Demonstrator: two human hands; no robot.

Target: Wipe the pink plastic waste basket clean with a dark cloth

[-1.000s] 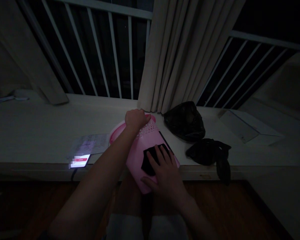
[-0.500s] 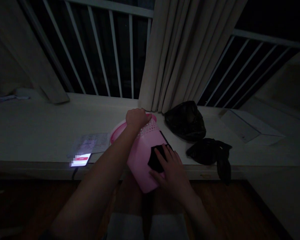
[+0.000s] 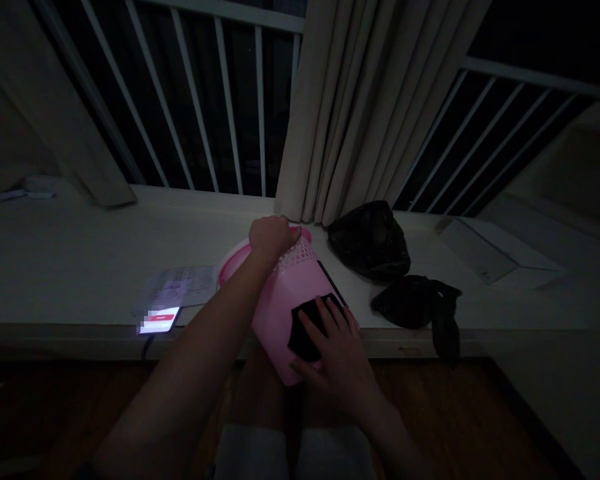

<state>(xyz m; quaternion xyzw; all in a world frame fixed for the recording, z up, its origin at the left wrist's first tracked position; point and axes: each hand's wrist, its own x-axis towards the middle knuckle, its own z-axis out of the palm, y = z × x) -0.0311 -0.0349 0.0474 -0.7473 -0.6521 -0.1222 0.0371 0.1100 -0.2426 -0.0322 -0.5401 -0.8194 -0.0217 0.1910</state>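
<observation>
A pink plastic wastebasket (image 3: 275, 320) with a band of holes below its rim lies tilted, its mouth facing up and away. Its base hangs past the ledge's front edge, above my legs. My left hand (image 3: 270, 237) is closed over the rim at the far side. My right hand (image 3: 337, 340) lies with fingers spread on a black cloth (image 3: 305, 333), pressing it flat against the basket's side. Part of the cloth is hidden under the fingers. A thin dark edge (image 3: 333, 283) shows along the basket's right side; I cannot tell what it belongs to.
The white ledge (image 3: 95, 267) runs below barred windows and a curtain (image 3: 325, 120). A lit phone (image 3: 160, 321) and a printed paper (image 3: 193, 283) lie to the left. To the right are a large black plastic bag (image 3: 373, 243), a smaller one (image 3: 405, 303) and a white box (image 3: 500, 253).
My right hand and the black cloth have slid slightly down the basket's side, towards its base. The left hand keeps its hold on the rim.
</observation>
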